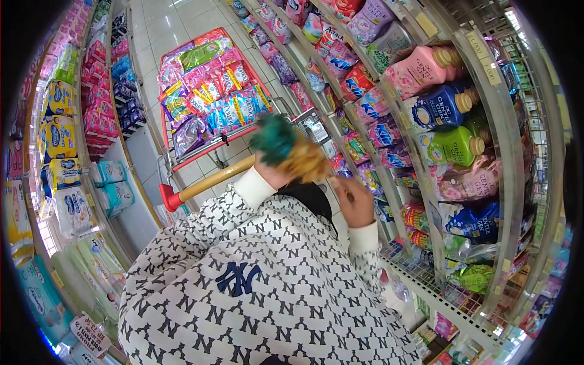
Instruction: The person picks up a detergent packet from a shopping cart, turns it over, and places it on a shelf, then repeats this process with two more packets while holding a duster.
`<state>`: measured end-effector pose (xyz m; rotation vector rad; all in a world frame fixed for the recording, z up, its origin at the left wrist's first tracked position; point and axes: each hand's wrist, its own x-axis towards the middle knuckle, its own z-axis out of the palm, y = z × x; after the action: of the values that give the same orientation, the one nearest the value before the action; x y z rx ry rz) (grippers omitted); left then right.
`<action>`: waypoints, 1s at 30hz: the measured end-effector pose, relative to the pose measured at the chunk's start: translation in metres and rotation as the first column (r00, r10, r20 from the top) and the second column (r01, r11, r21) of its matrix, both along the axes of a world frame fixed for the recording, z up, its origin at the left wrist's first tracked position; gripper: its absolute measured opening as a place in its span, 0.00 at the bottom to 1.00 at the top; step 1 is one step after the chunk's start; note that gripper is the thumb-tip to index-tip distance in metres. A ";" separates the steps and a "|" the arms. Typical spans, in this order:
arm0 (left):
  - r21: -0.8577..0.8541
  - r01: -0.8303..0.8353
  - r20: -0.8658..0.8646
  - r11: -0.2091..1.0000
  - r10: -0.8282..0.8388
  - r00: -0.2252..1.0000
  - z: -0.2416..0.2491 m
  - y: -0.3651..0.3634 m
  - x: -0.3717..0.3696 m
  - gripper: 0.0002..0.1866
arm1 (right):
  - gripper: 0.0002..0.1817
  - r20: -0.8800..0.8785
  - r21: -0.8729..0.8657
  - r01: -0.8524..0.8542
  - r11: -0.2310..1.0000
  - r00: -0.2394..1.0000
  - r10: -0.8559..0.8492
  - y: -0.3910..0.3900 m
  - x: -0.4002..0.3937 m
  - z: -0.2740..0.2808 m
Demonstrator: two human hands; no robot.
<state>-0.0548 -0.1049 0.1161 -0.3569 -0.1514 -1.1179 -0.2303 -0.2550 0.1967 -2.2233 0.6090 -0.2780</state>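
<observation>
A fluffy duster (296,152), green on one side and orange-yellow on the other, is blurred by motion in front of my chest. My left hand (274,173) is closed at its lower edge, with the fingers mostly hidden behind the fluff. My right hand (354,201) is bent, its fingertips pinched against the orange edge. Just beyond the duster stands a red-rimmed shopping cart (266,91), its tan handle bar (219,176) passing beside my left wrist. Colourful sachet packs (234,106) fill the cart.
Shelves of detergent bags (358,82) and softener bottles (447,109) run close along my right. To my left are shelves with diaper packs (61,137) and pink boxes (100,115). A tiled floor (167,24) stretches ahead past the cart.
</observation>
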 end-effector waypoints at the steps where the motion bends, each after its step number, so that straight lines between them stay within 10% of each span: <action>1: 0.186 0.005 -0.058 0.983 0.006 0.998 0.016 0.001 0.000 0.50 | 0.09 -0.062 -0.016 -0.003 1.000 0.998 0.002 -0.006 -0.001 -0.012; 3: 0.531 0.037 -0.162 0.847 0.059 0.985 0.048 0.002 0.002 0.50 | 0.11 0.086 0.027 0.160 0.987 0.983 -0.162 -0.034 -0.005 -0.038; 5: 0.499 0.089 -0.178 0.862 0.001 0.984 0.051 0.004 0.001 0.51 | 0.12 0.154 0.137 0.345 0.929 0.919 -0.364 -0.046 -0.002 -0.039; 14: 0.624 0.082 0.006 0.777 -0.110 0.994 0.046 -0.010 -0.019 0.51 | 0.11 0.230 0.644 0.001 0.765 0.954 -0.194 -0.002 0.028 -0.014; 18: 0.789 0.047 0.055 0.612 -0.146 0.988 0.017 -0.014 -0.023 0.47 | 0.09 0.306 0.598 0.017 0.801 0.919 -0.248 -0.003 0.036 -0.007; 25: 0.602 -0.001 0.109 0.799 -0.080 0.991 -0.007 -0.018 -0.036 0.35 | 0.08 0.212 0.165 -0.247 0.955 0.955 0.210 0.035 0.038 0.025; 30: 0.599 0.040 -0.085 0.800 0.014 0.996 0.013 -0.005 -0.023 0.37 | 0.08 0.060 0.142 -0.200 0.969 0.979 0.194 0.044 0.017 0.034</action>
<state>-0.0779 -0.1098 0.1293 0.1700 0.2865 -1.1004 -0.2134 -0.2114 0.2306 -2.1093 0.3677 -0.1750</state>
